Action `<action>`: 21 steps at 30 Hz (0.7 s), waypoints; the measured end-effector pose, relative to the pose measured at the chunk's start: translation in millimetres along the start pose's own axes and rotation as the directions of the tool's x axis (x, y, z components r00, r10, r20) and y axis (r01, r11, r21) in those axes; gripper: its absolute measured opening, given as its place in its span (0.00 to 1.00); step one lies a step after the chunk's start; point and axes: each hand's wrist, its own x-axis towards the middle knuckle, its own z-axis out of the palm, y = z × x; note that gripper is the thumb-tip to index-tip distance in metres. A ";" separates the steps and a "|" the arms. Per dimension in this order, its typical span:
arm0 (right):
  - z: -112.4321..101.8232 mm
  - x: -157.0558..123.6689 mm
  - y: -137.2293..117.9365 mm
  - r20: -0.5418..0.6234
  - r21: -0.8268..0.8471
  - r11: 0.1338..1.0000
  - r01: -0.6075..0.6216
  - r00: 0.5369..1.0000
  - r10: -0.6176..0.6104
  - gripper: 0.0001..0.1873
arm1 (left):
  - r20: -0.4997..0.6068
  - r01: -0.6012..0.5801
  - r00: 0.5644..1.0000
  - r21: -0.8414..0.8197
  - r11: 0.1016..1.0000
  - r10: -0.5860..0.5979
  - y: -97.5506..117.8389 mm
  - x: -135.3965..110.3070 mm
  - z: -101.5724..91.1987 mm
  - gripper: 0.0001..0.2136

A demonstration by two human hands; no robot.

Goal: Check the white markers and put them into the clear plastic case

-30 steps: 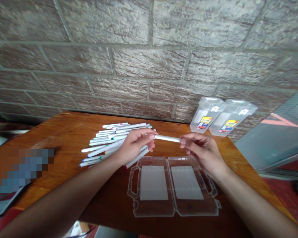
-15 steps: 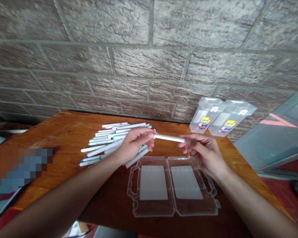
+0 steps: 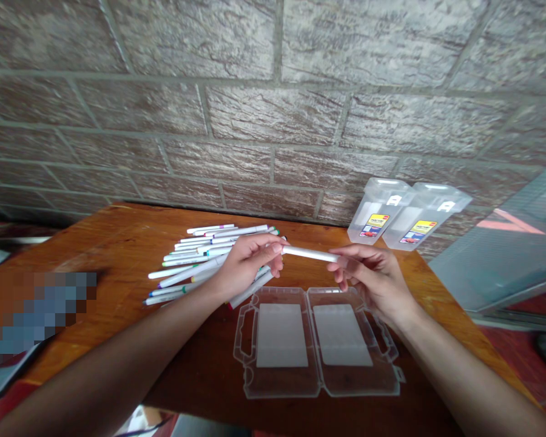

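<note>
My left hand (image 3: 248,261) and my right hand (image 3: 375,273) hold one white marker (image 3: 309,254) level between them, above the far edge of an open clear plastic case (image 3: 318,343). The left fingers pinch the marker's left end; the right fingers curl round its right end. The case lies flat with both halves showing, each with a frosted panel. Behind my left hand lies a pile of several white markers (image 3: 195,258) with coloured caps on the wooden table (image 3: 118,243).
Two closed clear cases (image 3: 404,215) with yellow labels lean against the brick wall at the back right. A blurred patch (image 3: 36,309) covers something at the table's left edge. A glass panel (image 3: 509,249) slopes down on the right.
My right hand has shifted its grip slightly along the marker's right end, fingers loosening. The left hand and the marker stay almost where they were.
</note>
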 end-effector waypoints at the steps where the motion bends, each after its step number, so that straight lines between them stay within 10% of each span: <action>1: 0.3 0.0 -0.1 -0.003 -0.004 1.000 0.000 1.000 0.000 0.09 | 0.000 -0.001 1.000 0.006 1.000 0.001 0.3 -0.1 0.0 0.13; 21: -1.9 -0.1 -3.2 -0.016 0.088 0.991 -0.102 0.994 0.104 0.13 | -0.007 0.036 0.999 -0.031 0.999 -0.036 -1.0 -0.1 1.7 0.15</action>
